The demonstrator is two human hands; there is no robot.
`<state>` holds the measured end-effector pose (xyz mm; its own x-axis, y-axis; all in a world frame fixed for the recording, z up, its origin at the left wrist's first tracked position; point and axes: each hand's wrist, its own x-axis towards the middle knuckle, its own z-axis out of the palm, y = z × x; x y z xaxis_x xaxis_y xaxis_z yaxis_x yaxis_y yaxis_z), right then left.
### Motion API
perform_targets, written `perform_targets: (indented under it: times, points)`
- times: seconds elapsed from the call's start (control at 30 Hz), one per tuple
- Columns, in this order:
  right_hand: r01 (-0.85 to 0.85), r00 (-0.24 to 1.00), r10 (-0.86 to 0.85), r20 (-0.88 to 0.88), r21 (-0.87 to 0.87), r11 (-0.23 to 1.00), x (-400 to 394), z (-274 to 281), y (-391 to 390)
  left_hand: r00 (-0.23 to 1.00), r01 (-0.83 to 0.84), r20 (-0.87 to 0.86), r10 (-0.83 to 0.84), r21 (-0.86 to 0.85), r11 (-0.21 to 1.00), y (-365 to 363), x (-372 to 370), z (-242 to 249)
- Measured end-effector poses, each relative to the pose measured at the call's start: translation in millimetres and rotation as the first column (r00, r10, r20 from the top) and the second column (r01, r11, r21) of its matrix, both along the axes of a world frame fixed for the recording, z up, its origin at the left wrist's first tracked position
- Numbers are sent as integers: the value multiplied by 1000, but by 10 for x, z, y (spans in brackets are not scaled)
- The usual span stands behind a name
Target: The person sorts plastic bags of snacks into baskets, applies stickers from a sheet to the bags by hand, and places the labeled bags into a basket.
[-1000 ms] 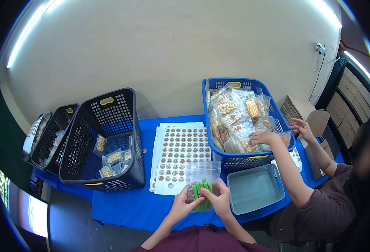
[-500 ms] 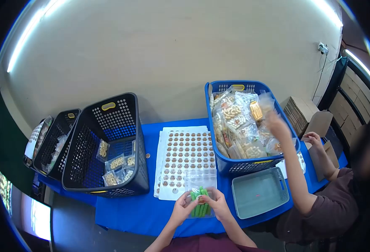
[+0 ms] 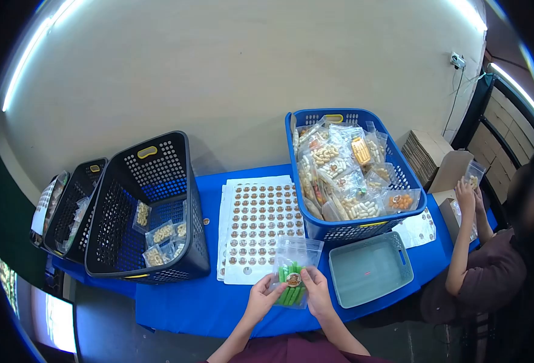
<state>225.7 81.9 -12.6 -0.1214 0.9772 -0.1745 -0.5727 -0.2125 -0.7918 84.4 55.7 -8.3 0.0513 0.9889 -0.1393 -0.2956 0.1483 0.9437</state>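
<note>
Between my two hands is a clear zip bag point(image 3: 291, 266) of green stick-shaped pieces, held above the front of the blue-covered table. A round brown sticker point(image 3: 293, 279) sits on the front of the bag. My left hand point(image 3: 263, 297) pinches the bag's left side, with the thumb on its face. My right hand point(image 3: 316, 293) grips the right side, its thumb near the sticker. Just behind the bag lie white sheets of round stickers point(image 3: 261, 224). Fingers behind the bag are partly hidden.
A dark basket point(image 3: 201, 242) with several filled bags stands left; smaller baskets point(image 3: 67, 212) are beyond it. The blue basket point(image 3: 373, 228) at right is heaped with bags. Nearer is a grey-green tray point(image 3: 370, 272). A co-worker point(image 3: 485, 260) holds a bag by cardboard boxes point(image 3: 424, 154).
My right thumb has shifted off the sticker, which now shows fully, and the bag is tilted more. The co-worker's hand has left the blue basket and holds a bag at the far right.
</note>
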Motion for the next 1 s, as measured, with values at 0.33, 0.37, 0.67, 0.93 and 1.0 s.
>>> perform_targets:
  times: [0.33,0.37,0.67,0.93,1.0]
  points:
    - [-124,942,76,327,130,984,95,112,-88,994,-89,59,89,-3,996,-21,162,-121]
    - [-135,947,83,311,150,979,97,112,-87,994,-90,60,90,-5,996,-12,148,-103]
    - [-72,958,10,287,208,976,55,32,-76,999,-37,24,37,-14,999,93,77,-28]
    - [-26,950,-27,310,164,986,-218,5,-90,995,64,-76,-67,-36,997,185,-210,-65]
    - [-77,927,-8,375,211,975,-279,-46,-77,999,27,-45,-30,-61,998,173,-290,-29]
